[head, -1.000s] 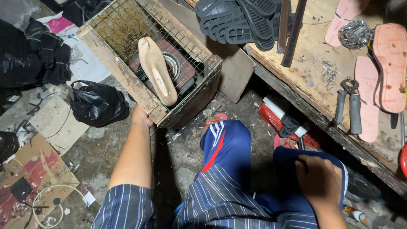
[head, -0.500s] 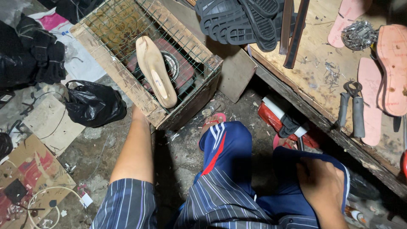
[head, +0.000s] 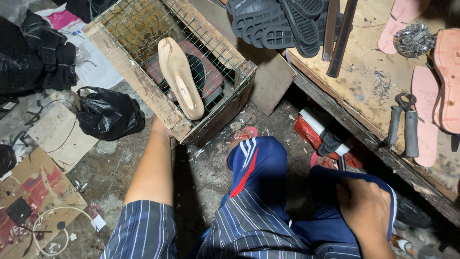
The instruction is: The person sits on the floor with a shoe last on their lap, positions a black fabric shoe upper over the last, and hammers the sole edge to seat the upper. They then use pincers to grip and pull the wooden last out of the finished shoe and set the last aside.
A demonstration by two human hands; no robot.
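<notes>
Wooden crate (head: 143, 86) with wire mesh on top sits by my knee, my left hand (head: 160, 127) pressed on its near corner, fingers hidden so can't tell the grip. Shoe last (head: 181, 79) lies flat on the mesh. Right hand (head: 366, 211) rests loosely curled on my thigh, holding nothing.

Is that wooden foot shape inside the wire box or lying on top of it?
On top. The wooden shoe last lies flat across the wire mesh of the wooden crate, whose near corner the left hand touches.

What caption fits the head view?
Left hand grips the wire-topped wooden crate bearing a wooden shoe last; right hand rests on knee.
</notes>
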